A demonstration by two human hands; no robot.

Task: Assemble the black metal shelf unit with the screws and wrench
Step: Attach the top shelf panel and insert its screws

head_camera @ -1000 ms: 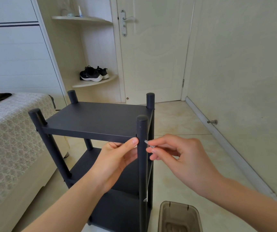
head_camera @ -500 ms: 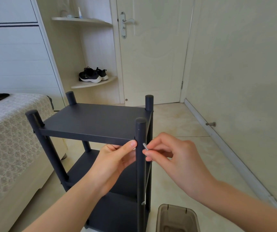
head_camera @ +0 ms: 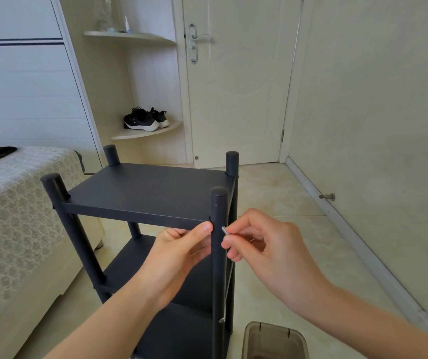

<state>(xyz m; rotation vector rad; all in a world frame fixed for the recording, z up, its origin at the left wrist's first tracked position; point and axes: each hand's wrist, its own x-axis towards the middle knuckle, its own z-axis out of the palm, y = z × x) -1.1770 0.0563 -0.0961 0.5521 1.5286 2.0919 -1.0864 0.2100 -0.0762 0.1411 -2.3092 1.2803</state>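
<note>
The black shelf unit [head_camera: 143, 193] stands at centre frame on the floor, top shelf level, lower tiers running off the bottom edge; I judge it stiff painted metal, fairly light but tippy while any joint is loose, and smooth enough to slip, so I'd steady it at a shelf edge close to a post rather than by the post tops; its near right post [head_camera: 219, 268] rises between the two hands, just below centre; my left hand [head_camera: 179, 257] grips the top shelf's front edge just left of that post, thumb pressed on the face, fingers curled behind; my right hand [head_camera: 272, 252], just right of the post, is closed in a pinch on a small silver piece [head_camera: 224, 230], its tip just beside the post; screw or wrench end, I cannot tell.
</note>
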